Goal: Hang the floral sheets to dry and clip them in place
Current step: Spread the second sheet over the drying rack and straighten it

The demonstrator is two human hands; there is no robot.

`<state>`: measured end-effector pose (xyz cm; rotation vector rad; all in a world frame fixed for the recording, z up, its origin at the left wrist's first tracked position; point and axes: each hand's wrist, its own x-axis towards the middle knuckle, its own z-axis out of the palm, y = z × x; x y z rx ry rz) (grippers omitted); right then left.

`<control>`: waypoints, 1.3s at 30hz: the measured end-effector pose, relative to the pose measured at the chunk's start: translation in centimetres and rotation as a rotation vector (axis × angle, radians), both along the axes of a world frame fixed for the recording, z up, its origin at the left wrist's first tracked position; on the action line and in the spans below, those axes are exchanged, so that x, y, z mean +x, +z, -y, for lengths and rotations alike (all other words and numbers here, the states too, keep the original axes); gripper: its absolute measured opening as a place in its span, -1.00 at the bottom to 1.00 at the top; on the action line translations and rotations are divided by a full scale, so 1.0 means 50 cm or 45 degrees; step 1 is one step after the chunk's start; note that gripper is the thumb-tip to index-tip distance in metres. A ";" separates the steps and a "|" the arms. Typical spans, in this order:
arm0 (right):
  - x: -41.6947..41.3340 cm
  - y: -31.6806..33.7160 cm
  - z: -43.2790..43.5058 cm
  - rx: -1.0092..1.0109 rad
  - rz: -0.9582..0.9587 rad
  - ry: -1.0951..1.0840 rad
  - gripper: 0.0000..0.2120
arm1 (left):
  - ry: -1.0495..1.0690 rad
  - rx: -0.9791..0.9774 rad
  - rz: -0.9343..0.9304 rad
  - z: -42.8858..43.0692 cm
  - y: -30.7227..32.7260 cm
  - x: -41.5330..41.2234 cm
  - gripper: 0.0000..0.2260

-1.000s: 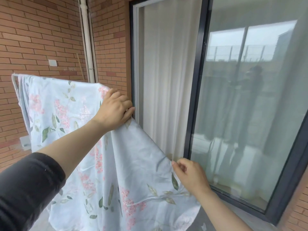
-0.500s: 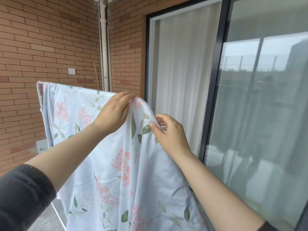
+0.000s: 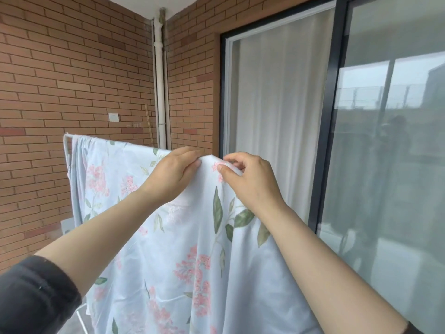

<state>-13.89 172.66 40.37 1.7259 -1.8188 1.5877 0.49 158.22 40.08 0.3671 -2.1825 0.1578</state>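
Both my hands are up at the top of the floral sheet (image 3: 187, 249), which is draped over the top rail of the white drying rack (image 3: 65, 145). It runs from the rack's far left corner, where the fabric is bunched up against the frame, along to the near end where I'm holding it, and hangs down toward the bottom of the view. The rail itself is hidden under the fabric at my end.

My left hand (image 3: 173, 174) has its fingers curled over the top fold, gripping the cloth with the knuckles up. My right hand (image 3: 250, 182) is just beside it, pinching a bit of the sheet between thumb and fingertips right on a pink flower. The two hands are nearly touching, with a small hump of fabric between them. There's a black sleeve (image 3: 36, 292) pushed up on my left arm.

Behind the rack is the brick wall (image 3: 72, 68) with a small white wall plate (image 3: 113, 116), and a white drainpipe (image 3: 160, 80) in the corner. On my right is a dark-framed sliding glass door (image 3: 395, 141) with a pale curtain (image 3: 277, 92) behind the glass.
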 end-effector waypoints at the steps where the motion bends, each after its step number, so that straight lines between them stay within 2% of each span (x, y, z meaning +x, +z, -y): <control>1: 0.000 0.005 0.007 0.032 -0.049 0.002 -0.86 | -0.020 0.012 -0.004 0.012 0.000 0.001 -0.69; 4: -0.002 0.009 0.021 0.106 -0.242 -0.053 -0.78 | -0.085 -0.010 -0.066 0.046 -0.002 0.001 -0.68; 8: -0.011 0.005 0.018 0.071 -0.302 -0.181 -0.70 | -0.259 -0.125 -0.061 0.077 0.001 -0.018 -0.84; 12: -0.008 0.014 0.014 0.102 -0.263 -0.314 -0.82 | -0.471 -0.054 -0.058 0.122 0.015 -0.024 -0.81; 16: 0.020 0.023 0.023 0.222 -0.299 -0.452 -0.86 | -0.536 0.044 -0.100 0.193 0.018 0.009 -0.82; 19: 0.071 0.045 0.056 0.289 -0.489 -0.613 -0.79 | -0.556 0.128 -0.117 0.208 0.019 0.024 -0.80; 23: 0.127 0.081 0.135 0.349 -0.729 -0.605 -0.63 | -0.651 0.213 -0.136 0.199 0.022 0.033 -0.80; 26: 0.132 0.080 0.177 0.447 -0.844 -0.661 -0.69 | -0.675 0.255 -0.160 0.200 0.026 0.030 -0.80; 30: 0.121 0.065 0.176 0.456 -0.931 -0.771 -0.67 | -0.657 0.280 -0.072 0.231 0.031 0.031 -0.75; 35: 0.112 0.066 0.170 0.462 -0.921 -0.806 -0.64 | -0.549 0.140 -0.044 0.314 0.023 0.044 -0.65; 39: 0.115 0.063 0.175 0.461 -0.867 -0.867 -0.67 | -0.559 0.050 -0.084 0.370 0.017 0.051 -0.64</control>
